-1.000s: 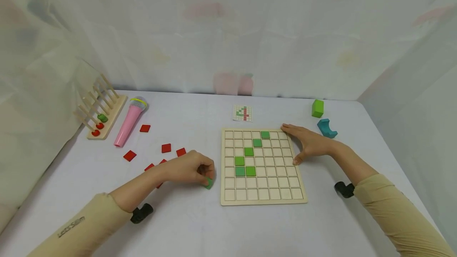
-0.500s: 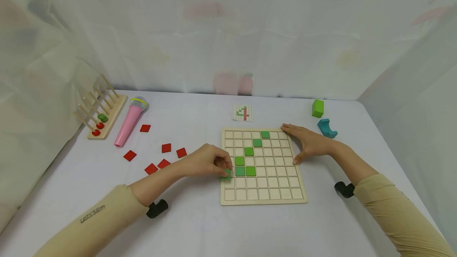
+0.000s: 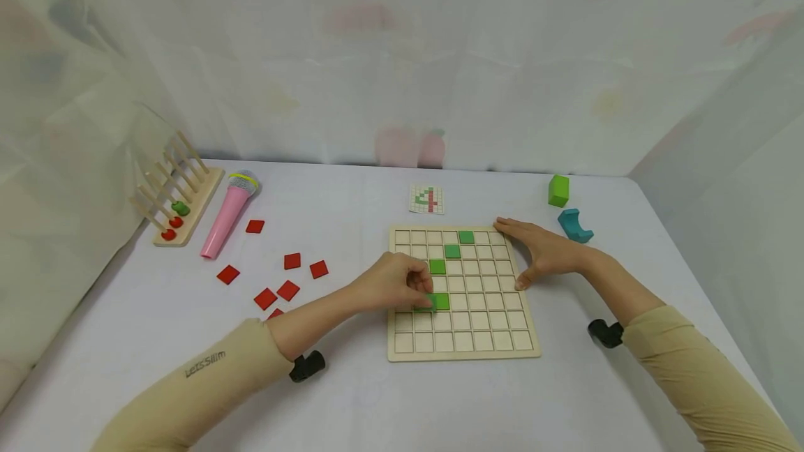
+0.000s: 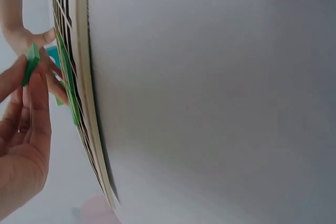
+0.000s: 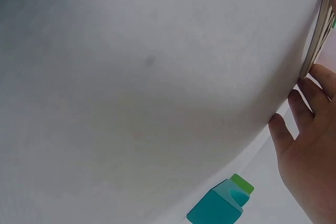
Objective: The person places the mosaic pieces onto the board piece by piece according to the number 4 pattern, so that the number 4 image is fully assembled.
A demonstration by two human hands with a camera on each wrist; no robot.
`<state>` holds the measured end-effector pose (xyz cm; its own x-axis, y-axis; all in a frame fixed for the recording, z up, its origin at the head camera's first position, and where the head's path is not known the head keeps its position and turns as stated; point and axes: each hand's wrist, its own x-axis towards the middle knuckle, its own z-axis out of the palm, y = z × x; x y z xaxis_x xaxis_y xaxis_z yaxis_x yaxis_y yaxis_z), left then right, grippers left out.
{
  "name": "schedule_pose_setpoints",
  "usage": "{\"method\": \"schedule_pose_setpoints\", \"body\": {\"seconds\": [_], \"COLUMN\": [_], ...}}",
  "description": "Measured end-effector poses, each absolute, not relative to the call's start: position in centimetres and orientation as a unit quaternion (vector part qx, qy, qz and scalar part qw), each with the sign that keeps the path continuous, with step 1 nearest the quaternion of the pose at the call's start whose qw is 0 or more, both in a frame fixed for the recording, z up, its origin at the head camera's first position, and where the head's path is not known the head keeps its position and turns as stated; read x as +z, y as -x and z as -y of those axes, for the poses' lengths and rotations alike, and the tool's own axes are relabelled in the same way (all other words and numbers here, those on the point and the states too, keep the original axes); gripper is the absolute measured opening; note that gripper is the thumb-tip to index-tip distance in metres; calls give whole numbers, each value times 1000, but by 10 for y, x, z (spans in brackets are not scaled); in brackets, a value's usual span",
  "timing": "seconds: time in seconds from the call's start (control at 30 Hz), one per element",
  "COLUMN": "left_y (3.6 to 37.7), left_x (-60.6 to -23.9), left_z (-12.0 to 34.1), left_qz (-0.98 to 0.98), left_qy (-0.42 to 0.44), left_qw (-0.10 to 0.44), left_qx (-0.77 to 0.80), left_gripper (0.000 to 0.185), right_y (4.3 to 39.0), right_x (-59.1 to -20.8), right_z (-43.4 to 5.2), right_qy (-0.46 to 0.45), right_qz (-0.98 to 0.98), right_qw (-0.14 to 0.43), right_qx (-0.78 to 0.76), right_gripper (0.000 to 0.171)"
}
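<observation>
Green tile (image 4: pixel 31 64), pinched in the left hand's (image 3: pixel 397 282) fingertips, seemingly for fine control, hangs just above the grid board (image 3: pixel 465 356) beneath that hand, while the straight-fingered right hand (image 3: pixel 549 251) opposite touches the board's edge, presumably steadying it, the tile having come from beside the board a second ago.

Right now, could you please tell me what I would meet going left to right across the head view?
By their middles: peg rack, pink microphone, left hand pinching a green tile, grid board, right hand, teal arched block.
</observation>
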<state>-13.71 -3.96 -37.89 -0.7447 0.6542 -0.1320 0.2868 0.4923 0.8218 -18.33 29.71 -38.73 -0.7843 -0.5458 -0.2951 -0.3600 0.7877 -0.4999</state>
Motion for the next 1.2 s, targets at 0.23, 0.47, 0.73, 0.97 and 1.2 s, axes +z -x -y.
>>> {"method": "schedule_pose_setpoints", "body": {"seconds": [0.23,0.47,0.73,0.97,1.2], "left_y": [138,135,130,129,127], "left_x": [-382,-386,-386,-387,-391], "left_z": [24,10,-3,-8,-11], "left_qz": [-838,-839,-846,-858,-857], "left_qy": [-253,-255,-261,-261,-281], "left_qw": [204,199,198,176,159], "left_qx": [438,437,420,406,401], "left_gripper": [14,11,8,6,7], "right_y": [183,182,182,182,182], "right_x": [-387,-386,-386,-387,-386], "right_z": [-297,-296,-296,-295,-295], "right_qy": [245,245,246,245,247], "right_qz": [-920,-921,-921,-921,-921], "right_qw": [217,216,216,217,216], "right_qx": [-214,-211,-213,-213,-211], "right_gripper": [120,120,121,121,121]}}
